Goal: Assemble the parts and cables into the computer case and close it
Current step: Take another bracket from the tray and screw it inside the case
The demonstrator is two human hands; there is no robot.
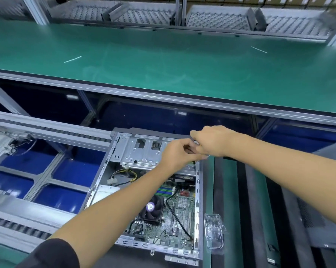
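Computer case: lying open on its side at the near edge of the desk, side panel off, so closing is a long way away yet.

Left hand: up at the far right corner of the case, over the drive cage, fingers curled in and pinching something small. What it is I cannot tell; the hands cover it.

Right hand: right against the left one, knuckles up, fingers curled down around the same small part, likely a connector or fastener.

Motherboard: seated in the case floor, with the CPU fan on it.

Black cable: runs across the board from the near right corner up toward the middle.

Yellow and black wires: loose with a white plug in the bay below the cage, not yet connected by the look of it.

Clear plastic tray: lying on the desk just right of the case.

Step, as I read it: fitting or plugging something at the cage corner.

Risk one: both hands working blind over the corner, so a plug forced in crooked could bend pins.

Risk two: a small part slipping from the pinch would drop onto the board and be hard to find.

Risk three: the left forearm crosses low over the board and could snag the black cable.

Risk four: loose wires left proud may get pinched under the panel.
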